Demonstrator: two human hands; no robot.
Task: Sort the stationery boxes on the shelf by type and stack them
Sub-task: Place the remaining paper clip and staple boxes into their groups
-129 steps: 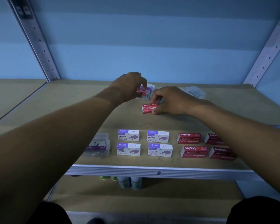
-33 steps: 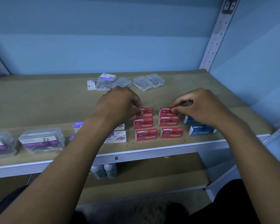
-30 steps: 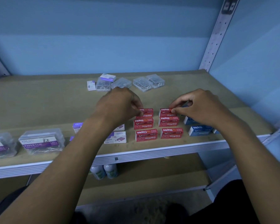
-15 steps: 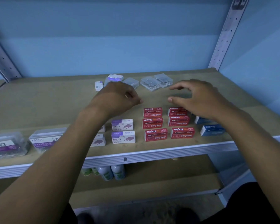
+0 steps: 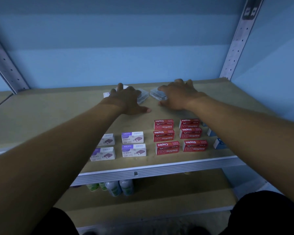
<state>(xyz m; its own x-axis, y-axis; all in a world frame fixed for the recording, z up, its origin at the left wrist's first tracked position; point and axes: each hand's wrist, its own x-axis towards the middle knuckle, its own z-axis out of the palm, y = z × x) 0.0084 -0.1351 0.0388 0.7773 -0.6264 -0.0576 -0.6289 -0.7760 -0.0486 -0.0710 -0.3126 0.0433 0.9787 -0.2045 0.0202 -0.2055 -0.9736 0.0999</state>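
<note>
While red staple boxes (image 5: 178, 135) and white staple boxes (image 5: 120, 146) sit grouped at lower centre, I have my left hand (image 5: 127, 99) and right hand (image 5: 178, 94) spread over unsorted clear cases (image 5: 157, 95) mid-frame; whether either grips, I cannot tell.

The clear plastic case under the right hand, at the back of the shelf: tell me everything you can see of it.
The clear plastic case is a small, flat, see-through box with a pale rim and dark, blurred contents. It lies flat on the wooden shelf near the back wall. The right hand covers its right side, fingers spread over it; whether they grip it is unclear. Its left corner is bare, apart from the neighbouring case.
</note>
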